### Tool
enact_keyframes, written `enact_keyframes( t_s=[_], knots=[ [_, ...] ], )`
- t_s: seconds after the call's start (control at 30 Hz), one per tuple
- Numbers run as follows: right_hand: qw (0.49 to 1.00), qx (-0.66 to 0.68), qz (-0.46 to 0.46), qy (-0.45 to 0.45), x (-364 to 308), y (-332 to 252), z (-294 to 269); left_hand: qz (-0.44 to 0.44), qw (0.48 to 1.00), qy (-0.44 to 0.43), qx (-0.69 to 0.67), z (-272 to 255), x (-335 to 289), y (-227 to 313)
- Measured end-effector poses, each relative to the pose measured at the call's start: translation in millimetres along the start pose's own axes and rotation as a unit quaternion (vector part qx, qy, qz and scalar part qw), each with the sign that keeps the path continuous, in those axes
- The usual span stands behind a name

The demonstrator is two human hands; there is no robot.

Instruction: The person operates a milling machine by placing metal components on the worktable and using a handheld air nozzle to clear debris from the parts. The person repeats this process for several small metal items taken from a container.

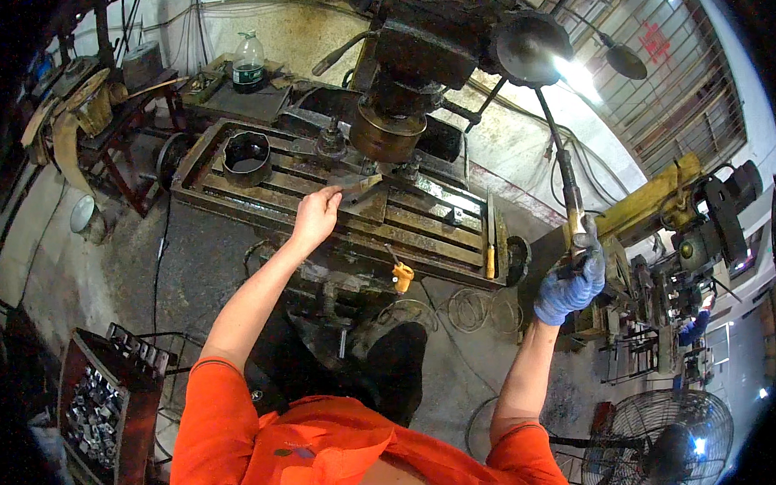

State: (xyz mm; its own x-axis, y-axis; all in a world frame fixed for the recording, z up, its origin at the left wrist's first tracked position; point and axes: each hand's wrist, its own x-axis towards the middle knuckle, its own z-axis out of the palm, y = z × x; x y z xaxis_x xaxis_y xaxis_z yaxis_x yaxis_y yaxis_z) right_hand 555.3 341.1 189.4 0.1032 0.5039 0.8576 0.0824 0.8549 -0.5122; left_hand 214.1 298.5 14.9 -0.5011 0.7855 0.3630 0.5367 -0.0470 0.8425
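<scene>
My bare left hand [317, 216] is closed in a pinch over the front of the slotted machine table [305, 201]. It holds what looks like a small brush [362, 189], whose tan end points at the area under the spindle head [389, 129]. A blue glove covers my right hand [572, 286], which is wrapped around the lower end of a long machine lever [569, 181]. On the left part of the table stands a round metal can [247, 159] with dark liquid inside. Clamping hardware [331, 140] sits between the can and the spindle.
A yellow-handled tool [491, 254] lies at the table's right end. An orange-yellow hand control [401, 277] hangs at its front. A bin of metal parts [99, 415] stands low left, a caged fan [668, 442] low right. Handwheels [517, 260] stick out from the table.
</scene>
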Motion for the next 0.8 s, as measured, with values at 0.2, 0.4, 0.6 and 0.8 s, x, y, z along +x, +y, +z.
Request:
enact_keyframes(
  t_s=[0.2,0.4,0.6,0.8],
  knots=[
    [0.997,-0.075,0.017,0.012,-6.3,-5.1,3.8,0.008,1.0,0.01,0.017,-2.7,-0.4,4.8],
    [0.999,0.028,-0.03,-0.003,7.3,-6.6,2.8,0.079,0.995,0.026,0.049,-0.6,2.3,-5.7],
    [0.998,0.033,-0.057,-0.018,19.9,-11.2,0.8,0.093,0.993,0.01,0.07,0.1,6.4,3.7],
    [0.996,0.021,-0.092,-0.002,34.3,-21.6,9.0,0.106,0.994,0.019,0.029,8.0,10.8,-5.3]
  ],
)
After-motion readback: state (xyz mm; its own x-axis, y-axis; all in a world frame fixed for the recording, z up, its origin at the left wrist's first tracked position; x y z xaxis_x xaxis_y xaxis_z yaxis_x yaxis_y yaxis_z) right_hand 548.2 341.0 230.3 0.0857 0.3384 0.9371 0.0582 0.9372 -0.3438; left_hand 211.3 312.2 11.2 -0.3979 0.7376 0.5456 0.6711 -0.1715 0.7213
